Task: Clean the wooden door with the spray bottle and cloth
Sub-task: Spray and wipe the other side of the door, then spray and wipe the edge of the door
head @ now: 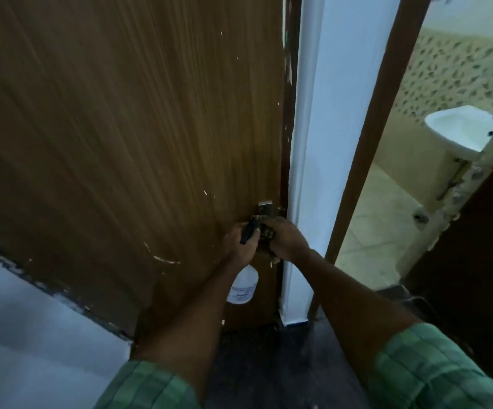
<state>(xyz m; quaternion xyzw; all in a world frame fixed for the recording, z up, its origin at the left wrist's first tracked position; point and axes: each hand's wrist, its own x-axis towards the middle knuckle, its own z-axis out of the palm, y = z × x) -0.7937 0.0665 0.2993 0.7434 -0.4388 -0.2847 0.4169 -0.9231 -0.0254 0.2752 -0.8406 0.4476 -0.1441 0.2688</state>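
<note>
Dim hallway, dark floor [269,364], white wall strip [307,143] just right of both hands. Brown wooden door [121,128] fills most of view, grain running vertical, pale scratches and chipped spots near its right edge and just left of the grip. Worn, flaking paint along door's lower left edge.

Left hand [241,242] curled round neck of spray bottle [243,286]; dark trigger head sticks up above the fingers, pale body with label hangs directly below the fist, close against door face. Right hand [286,237] just right of left hand, nearly touching it, fingers closed on a bunched cloth [266,231] pressed to door. Cloth mostly hidden between the two hands; colour hard to tell, looks checked or mottled. Metal latch [266,208] directly above both hands, at door's right edge; cloth edge reaches up to it.

Both forearms bare, extending down from the grip toward camera; green checked sleeves [434,370] at bottom of view.

Well right of the grip, beyond wall strip and a brown frame [366,137], open doorway onto a lit bathroom: white basin [461,132] up high against patterned tile wall, pale floor tiles below. Dark door leaf [475,246] at far right edge.
</note>
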